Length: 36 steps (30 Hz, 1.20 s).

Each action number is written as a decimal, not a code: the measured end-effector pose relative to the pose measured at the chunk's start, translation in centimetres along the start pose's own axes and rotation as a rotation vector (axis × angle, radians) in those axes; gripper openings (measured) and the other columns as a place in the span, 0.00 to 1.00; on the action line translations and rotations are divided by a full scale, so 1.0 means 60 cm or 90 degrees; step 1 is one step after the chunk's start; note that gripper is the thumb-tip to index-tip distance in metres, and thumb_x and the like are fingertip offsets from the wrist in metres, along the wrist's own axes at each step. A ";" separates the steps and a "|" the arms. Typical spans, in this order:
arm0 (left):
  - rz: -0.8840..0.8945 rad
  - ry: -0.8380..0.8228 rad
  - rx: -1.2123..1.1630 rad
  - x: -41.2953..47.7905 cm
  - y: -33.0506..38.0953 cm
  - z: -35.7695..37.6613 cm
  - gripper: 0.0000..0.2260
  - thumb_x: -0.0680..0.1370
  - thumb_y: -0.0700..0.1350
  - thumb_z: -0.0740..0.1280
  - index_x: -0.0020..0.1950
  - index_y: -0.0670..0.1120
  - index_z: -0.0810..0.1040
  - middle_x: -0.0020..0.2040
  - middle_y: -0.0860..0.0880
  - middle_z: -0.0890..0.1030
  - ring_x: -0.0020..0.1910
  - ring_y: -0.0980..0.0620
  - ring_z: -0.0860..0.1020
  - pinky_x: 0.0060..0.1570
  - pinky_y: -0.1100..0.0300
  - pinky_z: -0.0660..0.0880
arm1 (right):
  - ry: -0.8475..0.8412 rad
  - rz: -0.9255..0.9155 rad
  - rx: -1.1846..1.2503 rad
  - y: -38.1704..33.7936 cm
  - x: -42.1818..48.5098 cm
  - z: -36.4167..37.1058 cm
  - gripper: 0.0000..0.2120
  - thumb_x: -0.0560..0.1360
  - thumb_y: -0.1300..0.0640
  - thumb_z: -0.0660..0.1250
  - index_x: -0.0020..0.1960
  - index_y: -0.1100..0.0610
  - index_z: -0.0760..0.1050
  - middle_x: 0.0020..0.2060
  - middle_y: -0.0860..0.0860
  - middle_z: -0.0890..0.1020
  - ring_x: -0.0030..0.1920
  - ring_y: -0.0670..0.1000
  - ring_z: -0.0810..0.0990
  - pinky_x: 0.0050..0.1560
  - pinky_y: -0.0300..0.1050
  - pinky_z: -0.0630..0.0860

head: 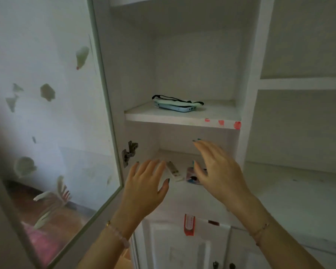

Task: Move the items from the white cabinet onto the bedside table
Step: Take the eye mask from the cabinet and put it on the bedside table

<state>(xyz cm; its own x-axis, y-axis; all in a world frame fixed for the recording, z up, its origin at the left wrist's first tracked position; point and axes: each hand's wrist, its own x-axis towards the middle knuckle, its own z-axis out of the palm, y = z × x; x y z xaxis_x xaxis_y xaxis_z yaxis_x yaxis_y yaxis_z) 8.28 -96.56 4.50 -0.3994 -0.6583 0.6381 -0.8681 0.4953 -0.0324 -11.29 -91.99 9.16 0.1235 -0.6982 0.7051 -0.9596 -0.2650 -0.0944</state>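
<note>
Inside the white cabinet (248,55), whose glass door (47,113) is swung open to the left, two compartments are seen to be occupied. On the upper shelf (182,118), towards its far side, a light blue device (182,109) is laid flat, and a pale green pouch (175,103) with a black strap is stacked directly on top of it. In the lower compartment (178,156), two small items are found side by side: a narrow white object (174,171) on the left and a pink-and-blue patterned object (190,176) on the right, the latter partly hidden, so what it is cannot be told.

Both hands are held at the mouth of the lower compartment. The left hand (145,183) is spread with fingers straight, just beside the white object; nothing is grasped. The right hand (219,171) is likewise released, fingers extended, its thumb lying across the patterned object. A metal hinge (129,153) is fixed on the left wall.
</note>
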 end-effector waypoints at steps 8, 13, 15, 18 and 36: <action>0.005 0.039 -0.008 0.060 -0.028 0.038 0.20 0.75 0.55 0.57 0.60 0.46 0.78 0.55 0.49 0.80 0.54 0.48 0.79 0.54 0.48 0.75 | 0.070 -0.025 0.076 0.024 0.181 -0.035 0.21 0.78 0.53 0.59 0.70 0.55 0.66 0.65 0.52 0.74 0.64 0.52 0.70 0.59 0.42 0.67; 0.033 0.063 -0.022 0.072 -0.038 0.045 0.20 0.75 0.55 0.58 0.60 0.46 0.78 0.55 0.50 0.80 0.53 0.48 0.79 0.55 0.48 0.74 | -0.137 0.108 -0.010 0.085 0.297 -0.014 0.28 0.77 0.48 0.60 0.74 0.51 0.57 0.72 0.52 0.65 0.69 0.54 0.65 0.61 0.48 0.66; 0.038 0.073 -0.023 0.076 -0.043 0.044 0.19 0.75 0.54 0.58 0.59 0.47 0.78 0.54 0.50 0.81 0.53 0.48 0.79 0.55 0.49 0.74 | -0.202 0.142 0.033 0.096 0.323 -0.007 0.32 0.75 0.46 0.64 0.75 0.52 0.56 0.72 0.54 0.64 0.68 0.55 0.66 0.62 0.48 0.66; 0.046 0.086 -0.029 0.079 -0.049 0.041 0.19 0.75 0.54 0.58 0.59 0.47 0.78 0.54 0.50 0.81 0.53 0.48 0.79 0.55 0.49 0.74 | -0.274 0.173 0.075 0.096 0.350 -0.001 0.37 0.72 0.43 0.67 0.75 0.53 0.55 0.72 0.55 0.64 0.69 0.56 0.66 0.64 0.48 0.66; 0.070 0.078 -0.063 0.061 -0.063 0.039 0.19 0.75 0.55 0.58 0.60 0.48 0.78 0.54 0.52 0.81 0.54 0.50 0.79 0.56 0.49 0.74 | -0.178 0.333 0.301 0.098 0.348 0.030 0.35 0.69 0.53 0.74 0.71 0.58 0.62 0.68 0.56 0.67 0.66 0.55 0.68 0.64 0.46 0.66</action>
<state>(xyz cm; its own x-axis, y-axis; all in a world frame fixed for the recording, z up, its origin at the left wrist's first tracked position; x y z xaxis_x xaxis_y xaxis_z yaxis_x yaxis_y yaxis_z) 9.41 -102.15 5.18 -0.4468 -0.5258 0.7239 -0.7854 0.6179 -0.0359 -13.91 -109.34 22.07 -0.1977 -0.9374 0.2869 -0.7079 -0.0659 -0.7032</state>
